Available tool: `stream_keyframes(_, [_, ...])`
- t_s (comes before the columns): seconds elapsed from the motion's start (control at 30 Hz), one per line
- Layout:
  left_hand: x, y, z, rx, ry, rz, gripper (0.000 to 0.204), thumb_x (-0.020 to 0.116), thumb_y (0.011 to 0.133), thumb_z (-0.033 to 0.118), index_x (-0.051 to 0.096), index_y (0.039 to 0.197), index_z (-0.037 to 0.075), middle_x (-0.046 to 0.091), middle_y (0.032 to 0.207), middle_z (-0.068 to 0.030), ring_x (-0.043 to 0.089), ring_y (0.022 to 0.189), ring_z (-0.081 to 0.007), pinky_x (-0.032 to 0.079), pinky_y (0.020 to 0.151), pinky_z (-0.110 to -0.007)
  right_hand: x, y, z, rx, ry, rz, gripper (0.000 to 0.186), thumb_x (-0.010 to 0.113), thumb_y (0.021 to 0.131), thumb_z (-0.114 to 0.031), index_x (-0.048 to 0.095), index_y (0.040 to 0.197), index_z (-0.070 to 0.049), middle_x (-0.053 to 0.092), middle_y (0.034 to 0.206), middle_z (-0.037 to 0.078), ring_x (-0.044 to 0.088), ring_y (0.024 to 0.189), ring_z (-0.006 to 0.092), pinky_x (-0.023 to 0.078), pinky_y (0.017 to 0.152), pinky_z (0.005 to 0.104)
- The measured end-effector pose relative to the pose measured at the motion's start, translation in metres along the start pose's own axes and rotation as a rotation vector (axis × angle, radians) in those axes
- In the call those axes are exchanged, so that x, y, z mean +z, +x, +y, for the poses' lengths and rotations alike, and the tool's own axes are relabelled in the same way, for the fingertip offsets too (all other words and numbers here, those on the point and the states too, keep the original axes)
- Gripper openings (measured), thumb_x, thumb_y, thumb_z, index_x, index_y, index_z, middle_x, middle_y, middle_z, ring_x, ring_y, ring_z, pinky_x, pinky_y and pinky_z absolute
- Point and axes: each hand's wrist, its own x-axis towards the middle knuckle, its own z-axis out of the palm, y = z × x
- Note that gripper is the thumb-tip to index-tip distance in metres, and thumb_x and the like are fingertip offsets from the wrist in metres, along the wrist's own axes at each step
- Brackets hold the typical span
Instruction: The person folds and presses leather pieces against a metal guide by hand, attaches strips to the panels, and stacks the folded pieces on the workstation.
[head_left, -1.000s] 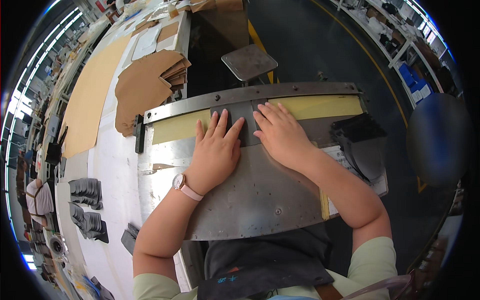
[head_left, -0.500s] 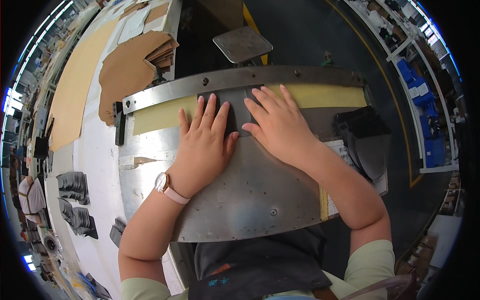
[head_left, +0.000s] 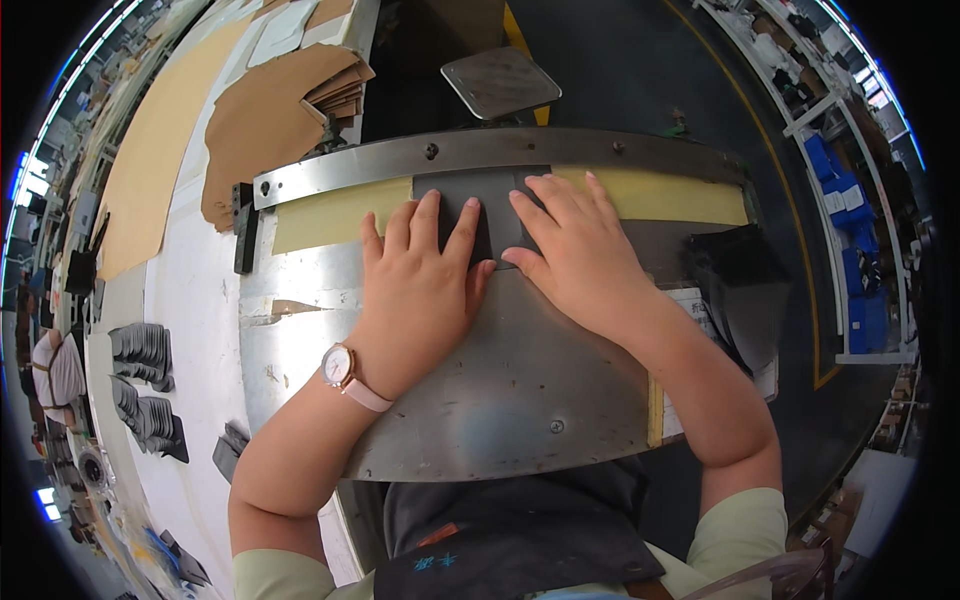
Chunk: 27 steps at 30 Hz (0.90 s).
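Palm down, my left hand (head_left: pixel 415 280) has its fingers spread, the fingertips over the left part of a dark grey flat sheet (head_left: pixel 505 228). My right hand (head_left: pixel 580 245) is spread in the same way on the sheet's right part. A vertical line runs down the sheet between the hands; whether it is a fold or a seam, I cannot tell. The sheet's far edge meets a long steel bar (head_left: pixel 510 150). Yellow strips (head_left: pixel 680 197) lie along the bar on both sides of the sheet. Beneath is a scuffed metal plate (head_left: pixel 500 400).
A stack of dark grey pieces (head_left: pixel 740 290) stands right of the plate. On the white table (head_left: pixel 190 300) at left lie rows of grey pieces (head_left: pixel 145 355) and brown cardboard (head_left: pixel 260 130). A stool (head_left: pixel 500 82) stands beyond the bar. Shelves with blue bins (head_left: pixel 860 270) line the far right.
My left fingertips have drawn back slightly from the bar, uncovering more of the sheet. The right hand stays nearly in place on it. The whole view has shifted a little.
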Motion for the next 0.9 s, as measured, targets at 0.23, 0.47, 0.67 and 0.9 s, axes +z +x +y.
stream_keyframes(0.23, [-0.0003,-0.0019,0.0006,-0.016,0.017,-0.01,0.055,0.063,0.094,0.035,0.053,0.143,0.013,0.049,0.142,-0.022,0.045,0.131,-0.0372,0.028,0.111,-0.063,-0.0046,0.0002,-0.0012,0.03,0.029,-0.041,0.053,0.062,0.096,-0.039,0.057,0.132,0.0,0.054,0.138,0.019,0.046,0.135,0.033,0.026,0.116,0.0585])
stream_keyframes(0.47, [-0.0023,-0.0012,0.0002,-0.012,0.008,-0.019,0.054,0.062,0.095,0.036,0.053,0.143,0.013,0.05,0.141,-0.022,0.045,0.131,-0.0374,0.029,0.11,-0.062,-0.005,0.0005,-0.0003,0.026,0.013,-0.048,0.052,0.062,0.096,-0.039,0.057,0.132,-0.001,0.054,0.138,0.019,0.046,0.135,0.0328,0.025,0.116,0.0588])
stream_keyframes(0.67, [-0.0064,0.0014,-0.0001,-0.016,0.008,-0.004,0.053,0.064,0.093,0.036,0.055,0.141,0.014,0.052,0.14,-0.0212,0.048,0.129,-0.0363,0.031,0.109,-0.062,-0.0039,0.0017,-0.0001,0.008,-0.017,-0.019,0.052,0.065,0.093,-0.038,0.058,0.129,-0.001,0.056,0.135,0.018,0.047,0.133,0.0341,0.026,0.117,0.0564])
stream_keyframes(0.9, [-0.0079,0.0005,-0.0062,-0.022,-0.006,-0.009,0.05,0.063,0.094,0.034,0.056,0.139,0.016,0.054,0.139,-0.0187,0.051,0.127,-0.0339,0.03,0.109,-0.064,-0.0086,0.005,0.0005,-0.05,-0.053,0.039,0.048,0.07,0.088,-0.036,0.064,0.123,-0.003,0.061,0.128,0.015,0.052,0.121,0.0306,0.035,0.11,0.0465])
